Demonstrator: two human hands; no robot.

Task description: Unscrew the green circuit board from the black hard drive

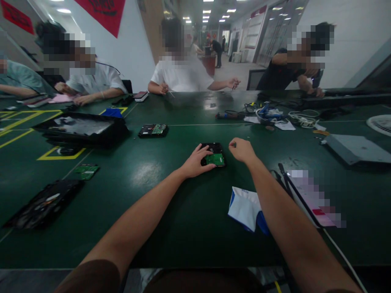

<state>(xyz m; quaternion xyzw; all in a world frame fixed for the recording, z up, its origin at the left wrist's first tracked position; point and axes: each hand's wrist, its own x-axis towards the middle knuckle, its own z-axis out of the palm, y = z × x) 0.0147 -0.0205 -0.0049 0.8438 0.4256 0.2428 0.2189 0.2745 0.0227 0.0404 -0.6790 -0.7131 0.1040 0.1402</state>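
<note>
A black hard drive (pixel 215 151) with a green circuit board (pixel 215 159) facing up lies on the dark green table (pixel 171 195) in front of me. My left hand (pixel 195 162) rests on the drive's left side, fingers curled over its edge and onto the board. My right hand (pixel 242 149) hovers just right of the drive, fingers pinched together around a small dark thing I cannot make out.
A second hard drive (pixel 153 130) lies further back. A black tray (pixel 80 128), a loose green board (pixel 86 171) and a dark panel (pixel 42 205) are on the left. A white-blue packet (pixel 246 208), cables (pixel 284 175) and a grey box (pixel 357 148) are on the right. Several people sit opposite.
</note>
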